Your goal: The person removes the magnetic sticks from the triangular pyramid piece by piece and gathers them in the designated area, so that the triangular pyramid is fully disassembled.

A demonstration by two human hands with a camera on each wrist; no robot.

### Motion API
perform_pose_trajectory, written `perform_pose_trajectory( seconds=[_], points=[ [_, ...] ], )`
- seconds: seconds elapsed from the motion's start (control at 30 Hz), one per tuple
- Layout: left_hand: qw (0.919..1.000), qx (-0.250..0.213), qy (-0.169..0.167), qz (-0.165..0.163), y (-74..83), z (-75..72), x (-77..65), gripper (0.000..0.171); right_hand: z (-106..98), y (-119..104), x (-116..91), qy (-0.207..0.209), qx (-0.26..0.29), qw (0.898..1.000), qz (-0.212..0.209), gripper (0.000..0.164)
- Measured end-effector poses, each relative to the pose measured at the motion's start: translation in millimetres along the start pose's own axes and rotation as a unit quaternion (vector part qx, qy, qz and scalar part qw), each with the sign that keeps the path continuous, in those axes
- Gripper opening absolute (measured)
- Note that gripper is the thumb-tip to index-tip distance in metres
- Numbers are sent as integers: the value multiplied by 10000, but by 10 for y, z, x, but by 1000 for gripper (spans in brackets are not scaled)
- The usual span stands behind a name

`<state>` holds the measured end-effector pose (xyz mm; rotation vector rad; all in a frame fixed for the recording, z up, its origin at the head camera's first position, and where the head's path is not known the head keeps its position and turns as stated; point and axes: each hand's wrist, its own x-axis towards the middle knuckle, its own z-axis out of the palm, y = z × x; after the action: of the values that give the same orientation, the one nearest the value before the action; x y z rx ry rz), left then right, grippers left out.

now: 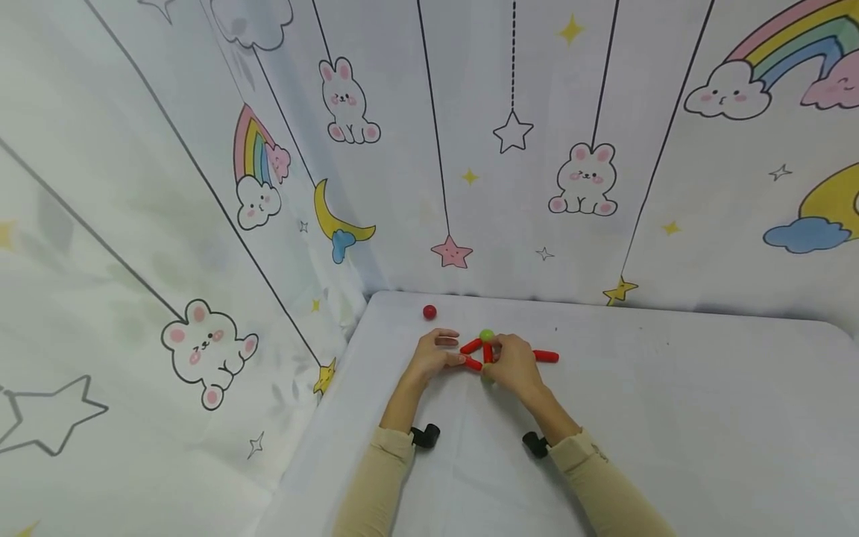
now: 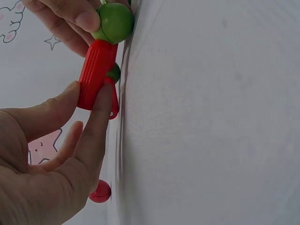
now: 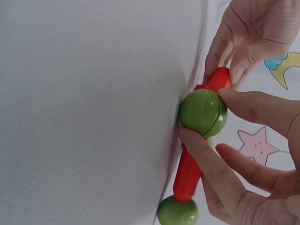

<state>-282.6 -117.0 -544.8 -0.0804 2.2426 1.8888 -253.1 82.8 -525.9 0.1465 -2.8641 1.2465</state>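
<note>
My left hand [image 1: 432, 356] pinches the free end of a ribbed red rod [image 2: 95, 75] between thumb and fingers. The rod's other end meets a green ball [image 3: 201, 111], which my right hand [image 1: 515, 364] holds between thumb and index finger. Behind this pair, a second green ball [image 1: 487, 335] joins a red rod [image 1: 472, 346] slanting to the left. Another red rod [image 1: 488, 352] runs between the two green balls in the head view. To the right, a red rod [image 1: 546, 356] sticks out past my right hand, which hides part of it.
A loose red ball [image 1: 429, 312] lies near the table's back left corner. In the right wrist view, another green ball [image 3: 178, 211] sits at the end of a red rod [image 3: 187, 173]. A patterned curtain [image 1: 403, 186] stands behind the white table [image 1: 671, 418].
</note>
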Motion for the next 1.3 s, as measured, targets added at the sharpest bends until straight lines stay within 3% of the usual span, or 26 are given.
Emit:
perform_pose_trajectory(
  seconds=[0.17,0.4,0.63,0.9,1.13,1.3],
  points=[
    [9999,-30,148,53,29,-15,12,57,-11,-20,-6,-67,-41,10000,-27,54],
    [9950,-95,974,204,45,-266,39,55,-63,9,-25,-74,86,9999,114,51],
    [9955,-449,831,51,77,-563,74,56,-79,37,-20,-11,132,9999,11,49],
    [9939,-522,972,-23,90,-779,140,56,-64,38,-32,-51,238,9997,4,48],
    [9925,-39,1225,-13,-1,-920,267,55,-62,34,-33,-12,298,9995,49,46],
    [9911,-30,1331,-103,-20,-972,307,53,-47,36,-38,-11,266,9996,44,44]
  ],
)
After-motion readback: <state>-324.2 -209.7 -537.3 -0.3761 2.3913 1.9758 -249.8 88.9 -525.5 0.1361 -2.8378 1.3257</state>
